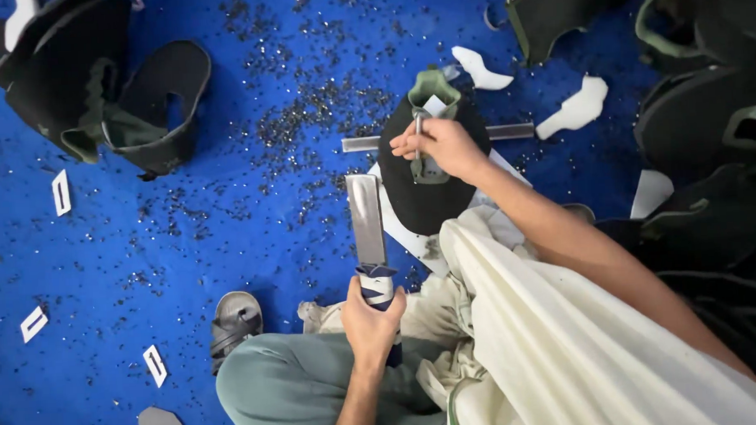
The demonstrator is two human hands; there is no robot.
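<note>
My left hand (372, 318) grips the cloth-wrapped handle of a flat metal bar tool (365, 215), held upright above my knee. My right hand (443, 143) pinches a thin metal punch (419, 129) and holds it upright on a black shoe-upper piece (424, 198) with a green padded collar (433, 86). The black piece lies on white pattern sheets and across a flat metal strip (509, 132) on the blue floor.
Piles of black and green shoe uppers sit at the top left (97, 88) and along the right edge (710, 117). White cut-outs (574, 108), small white tags (61, 192) and dark punch scraps litter the blue floor (187, 269). A grey sandal (234, 322) lies by my knee.
</note>
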